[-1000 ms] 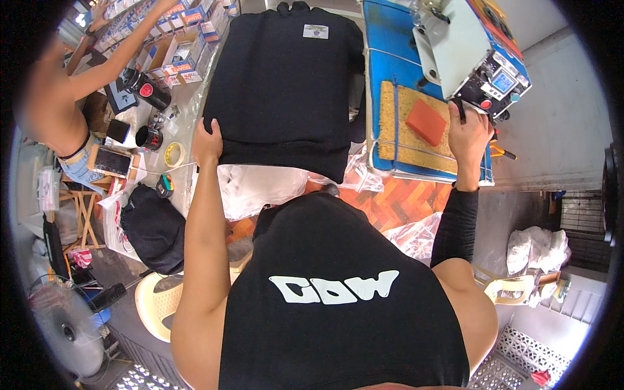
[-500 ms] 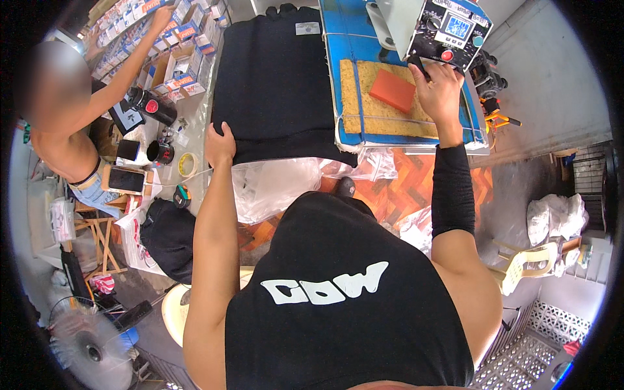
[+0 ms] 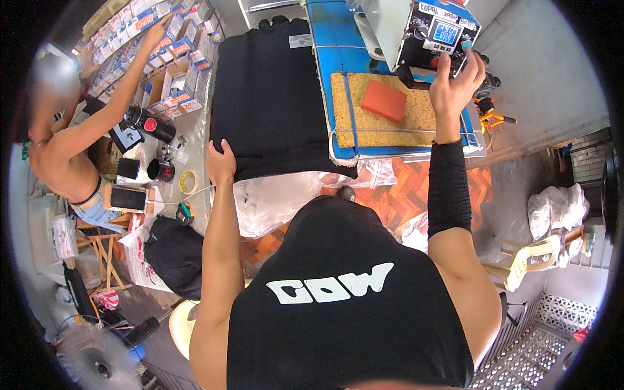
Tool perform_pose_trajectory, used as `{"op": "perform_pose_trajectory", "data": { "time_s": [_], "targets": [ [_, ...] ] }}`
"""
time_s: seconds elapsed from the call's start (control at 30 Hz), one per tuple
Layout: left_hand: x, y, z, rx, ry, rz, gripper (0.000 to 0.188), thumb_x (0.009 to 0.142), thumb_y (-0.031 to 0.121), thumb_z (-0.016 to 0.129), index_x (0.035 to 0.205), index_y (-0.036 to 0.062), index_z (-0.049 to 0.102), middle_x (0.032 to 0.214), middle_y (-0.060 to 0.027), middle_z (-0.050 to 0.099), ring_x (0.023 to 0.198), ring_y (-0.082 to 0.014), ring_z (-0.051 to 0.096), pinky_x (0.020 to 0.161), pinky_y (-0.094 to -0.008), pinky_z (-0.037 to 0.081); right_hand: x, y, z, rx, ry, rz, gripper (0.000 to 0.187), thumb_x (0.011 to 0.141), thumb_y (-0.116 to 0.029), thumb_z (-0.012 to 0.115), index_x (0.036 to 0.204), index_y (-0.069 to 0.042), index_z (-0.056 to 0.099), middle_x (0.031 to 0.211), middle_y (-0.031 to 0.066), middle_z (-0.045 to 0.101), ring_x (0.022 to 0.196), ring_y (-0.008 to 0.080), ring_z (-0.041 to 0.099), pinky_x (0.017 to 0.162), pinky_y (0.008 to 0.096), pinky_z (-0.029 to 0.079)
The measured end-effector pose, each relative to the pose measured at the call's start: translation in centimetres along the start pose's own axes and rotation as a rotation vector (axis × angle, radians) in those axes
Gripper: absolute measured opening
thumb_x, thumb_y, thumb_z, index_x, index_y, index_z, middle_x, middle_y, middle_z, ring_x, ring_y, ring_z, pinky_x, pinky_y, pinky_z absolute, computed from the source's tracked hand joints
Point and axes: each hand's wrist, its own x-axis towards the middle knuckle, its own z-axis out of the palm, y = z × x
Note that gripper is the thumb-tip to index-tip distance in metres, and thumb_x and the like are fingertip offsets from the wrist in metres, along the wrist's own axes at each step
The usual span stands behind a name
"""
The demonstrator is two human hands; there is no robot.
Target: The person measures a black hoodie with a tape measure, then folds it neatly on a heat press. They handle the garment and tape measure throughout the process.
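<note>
A black garment (image 3: pixel 270 97) lies flat in front of me, a small pale label (image 3: pixel 300 41) near its far end. My left hand (image 3: pixel 221 161) rests on its near left edge, fingers extended and holding nothing. At the far right, my right hand (image 3: pixel 456 90) is at the black control box (image 3: pixel 426 53) of what looks like a heat press. Its fingers are spread, one at the red button and another close to the teal knob. Below the box, an orange-red block (image 3: pixel 384 101) sits on a mottled yellow pad (image 3: pixel 351 127), over a blue surface (image 3: pixel 328 49).
Left of the garment, a table holds a black bottle (image 3: pixel 156 125), a tape roll (image 3: pixel 189 182) and several small boxes (image 3: pixel 179 83). Another person (image 3: pixel 78 159) reaches toward the boxes. A fan (image 3: pixel 101 367) stands lower left; a cream chair (image 3: pixel 533 260) is at right.
My right hand has gone from the black handle below the control box up to its red button and teal knob. My left hand stays on the garment's edge. The view has shifted slightly.
</note>
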Motion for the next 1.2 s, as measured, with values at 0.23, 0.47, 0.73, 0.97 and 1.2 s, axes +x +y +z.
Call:
{"op": "perform_pose_trajectory", "data": {
  "time_s": [0.23, 0.47, 0.73, 0.97, 1.2],
  "targets": [
    [-0.3, 0.0, 0.1, -0.04, 0.013, 0.027, 0.066, 0.105, 0.049, 0.052, 0.15, 0.0009, 0.054, 0.149, -0.0253, 0.059, 0.137, -0.0434, 0.056, 0.115, -0.0485, 0.043, 0.6, -0.3, 1.9, -0.119, -0.075, 0.174, 0.097, 0.095, -0.052, 0.073, 0.154, 0.014, 0.033, 0.149, 0.0373, 0.047, 0.139, 0.0508, 0.047, 0.118, 0.0522, 0.038],
    [-1.2, 1.0, -0.1, 0.001, 0.053, 0.051, 0.064, 0.105, 0.048, 0.052, 0.147, -0.0001, 0.055, 0.145, -0.0251, 0.061, 0.135, -0.0428, 0.058, 0.113, -0.0492, 0.045, 0.5, -1.2, 0.9, 0.026, -0.065, 0.229, 0.093, 0.093, -0.048, 0.078, 0.148, 0.016, 0.039, 0.146, 0.0356, 0.049, 0.139, 0.0486, 0.048, 0.119, 0.051, 0.037],
    [-3.6, 4.4, -1.0, 0.011, 0.07, 0.055, 0.062, 0.105, 0.047, 0.053, 0.146, 0.0002, 0.055, 0.143, -0.025, 0.062, 0.132, -0.0436, 0.059, 0.111, -0.0502, 0.047, 0.6, -3.6, 0.3, -0.142, -0.069, 0.031, 0.1, 0.09, -0.055, 0.077, 0.149, 0.015, 0.036, 0.145, 0.0448, 0.042, 0.133, 0.0582, 0.047, 0.113, 0.0603, 0.041],
    [-6.5, 8.4, -2.2, -0.027, 0.009, -0.004, 0.065, 0.103, 0.047, 0.058, 0.149, 0.0011, 0.053, 0.147, -0.0251, 0.06, 0.136, -0.043, 0.057, 0.114, -0.0477, 0.045, 2.0, -5.1, -1.0, -0.05, -0.092, 0.027, 0.095, 0.089, -0.046, 0.077, 0.151, 0.012, 0.034, 0.15, 0.046, 0.036, 0.134, 0.0616, 0.044, 0.113, 0.062, 0.039],
    [-6.6, 5.8, -2.0, -0.893, -0.066, -0.183, 0.055, 0.103, 0.032, 0.071, 0.141, -0.0049, 0.061, 0.131, -0.0166, 0.068, 0.12, -0.0233, 0.064, 0.102, -0.0348, 0.05, 3.3, -4.9, -1.6, 0.0, -0.127, 0.064, 0.096, 0.086, -0.041, 0.079, 0.152, 0.013, 0.033, 0.151, 0.0464, 0.035, 0.137, 0.0618, 0.042, 0.116, 0.0627, 0.036]
  ]
}}
